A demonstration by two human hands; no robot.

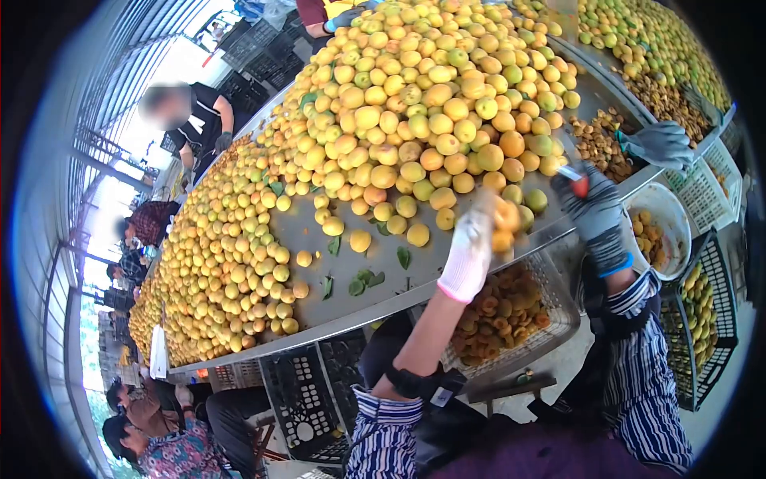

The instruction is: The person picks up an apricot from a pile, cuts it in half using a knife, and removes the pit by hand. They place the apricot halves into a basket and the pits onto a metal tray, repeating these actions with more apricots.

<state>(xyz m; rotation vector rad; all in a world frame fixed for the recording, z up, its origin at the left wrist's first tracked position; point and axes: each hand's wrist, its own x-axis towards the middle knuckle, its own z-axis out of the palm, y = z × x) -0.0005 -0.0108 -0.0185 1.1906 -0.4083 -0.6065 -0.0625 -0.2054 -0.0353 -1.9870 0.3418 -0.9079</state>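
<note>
My left hand (469, 243), in a white glove with a pink cuff, is closed around an orange apricot (506, 214) at the table's near edge. Motion blurs its fingers, and the fruit looks split open. To the right, my right hand (589, 203) wears a grey glove and grips a small knife with a red handle (581, 187); its short blade points up and left. Whole yellow apricots (431, 104) are heaped just beyond both hands on the metal table (335, 307). Under the edge, a crate (558, 339) holds opened apricot halves (503, 307).
Apricot pits (602, 144) lie at the table's right, near a loose grey glove (662, 145). Beyond the right edge stand a white bucket (678, 203) and a black crate (722, 319) of fruit. Black crates (299, 399) stand below left. Co-workers, including a person (211, 112), line the far left.
</note>
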